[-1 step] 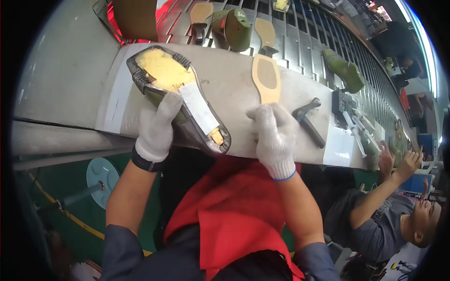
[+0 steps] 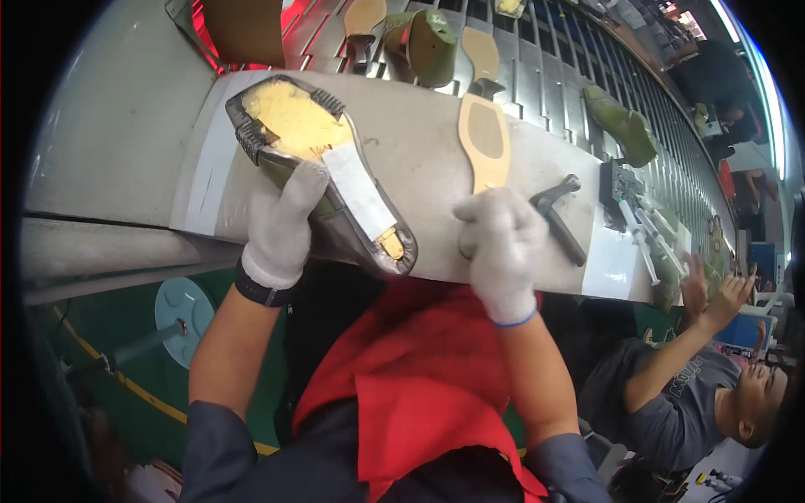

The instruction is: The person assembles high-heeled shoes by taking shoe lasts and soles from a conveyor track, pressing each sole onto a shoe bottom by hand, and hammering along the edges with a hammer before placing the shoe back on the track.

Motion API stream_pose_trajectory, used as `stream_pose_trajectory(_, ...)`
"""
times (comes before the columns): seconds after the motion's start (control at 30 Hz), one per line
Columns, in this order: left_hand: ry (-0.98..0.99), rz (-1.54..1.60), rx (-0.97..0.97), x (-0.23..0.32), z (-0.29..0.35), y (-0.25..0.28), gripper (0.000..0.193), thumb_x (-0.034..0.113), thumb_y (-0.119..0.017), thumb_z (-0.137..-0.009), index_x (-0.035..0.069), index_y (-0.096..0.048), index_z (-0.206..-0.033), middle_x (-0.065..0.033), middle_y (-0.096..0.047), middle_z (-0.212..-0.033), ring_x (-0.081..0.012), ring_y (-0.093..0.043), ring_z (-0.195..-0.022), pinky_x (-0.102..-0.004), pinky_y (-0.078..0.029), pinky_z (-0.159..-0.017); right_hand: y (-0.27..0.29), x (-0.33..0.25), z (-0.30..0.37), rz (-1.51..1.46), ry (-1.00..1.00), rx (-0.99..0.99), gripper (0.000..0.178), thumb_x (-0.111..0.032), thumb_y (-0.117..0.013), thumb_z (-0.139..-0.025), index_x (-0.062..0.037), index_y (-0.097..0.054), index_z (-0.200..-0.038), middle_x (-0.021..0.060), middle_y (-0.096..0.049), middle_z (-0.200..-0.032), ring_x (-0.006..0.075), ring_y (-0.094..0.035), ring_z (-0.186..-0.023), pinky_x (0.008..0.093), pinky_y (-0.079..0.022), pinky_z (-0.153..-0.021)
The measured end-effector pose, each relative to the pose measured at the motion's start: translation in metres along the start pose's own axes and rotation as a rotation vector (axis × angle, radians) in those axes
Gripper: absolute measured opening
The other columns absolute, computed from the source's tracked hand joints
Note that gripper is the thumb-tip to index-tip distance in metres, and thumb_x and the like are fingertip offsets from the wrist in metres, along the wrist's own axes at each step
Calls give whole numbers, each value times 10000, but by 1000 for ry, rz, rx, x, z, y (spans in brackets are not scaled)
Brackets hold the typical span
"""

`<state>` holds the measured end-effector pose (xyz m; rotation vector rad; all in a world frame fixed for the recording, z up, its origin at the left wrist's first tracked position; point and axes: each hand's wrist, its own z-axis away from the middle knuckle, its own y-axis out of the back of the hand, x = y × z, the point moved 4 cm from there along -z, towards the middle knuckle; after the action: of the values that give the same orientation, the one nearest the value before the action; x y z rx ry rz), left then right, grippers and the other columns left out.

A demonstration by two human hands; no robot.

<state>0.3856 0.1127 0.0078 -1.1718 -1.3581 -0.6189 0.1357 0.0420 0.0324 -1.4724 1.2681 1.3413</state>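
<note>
An upturned dark shoe upper on a last (image 2: 331,222) lies on the bench at the left. Its bottom shows a yellow forepart and a white strip toward the heel. My gloved left hand (image 2: 281,222) grips its side, thumb along the edge. My gloved right hand (image 2: 507,243) is curled closed over the near end of a tan shoe sole (image 2: 486,138). It hides that end, and what its fingers hold cannot be made out. A dark hammer-like tool (image 2: 560,222) lies just right of that hand.
Beyond the bench runs a metal roller conveyor (image 2: 545,75) with more tan soles (image 2: 480,54) and green shoes on lasts (image 2: 432,50). Syringe-like tubes (image 2: 641,243) and a dark box (image 2: 619,180) sit at the right. A co-worker (image 2: 696,394) works beyond them.
My right hand has shifted slightly right and turned a little, fingers still curled. My left hand stays on the shoe. The whole view has shifted slightly.
</note>
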Motion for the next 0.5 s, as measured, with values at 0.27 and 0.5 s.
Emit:
stream_pose_trajectory(0.27,-15,29,-54,-17,2,17,710,515,-738,-1032,-47,-604,-1445,-108,-715,-1303,-218,-692,-1195,-388,-554,-1047,2,19,-1,42,-140,30,267,-227,-766,-1020,36,-741,-987,78,-678,-817,119,-626,-694,296,-515,-649)
stream_pose_trajectory(0.5,15,238,-107,-13,8,20,865,616,-768,-983,-22,-527,-1514,-127,-682,-1338,-254,-694,-1200,-422,-577,-1043,29,-8,53,693,225,36,268,-1,-815,-888,-26,-755,-1148,406,-554,-1533,491,-615,-1411,461,-563,-1078)
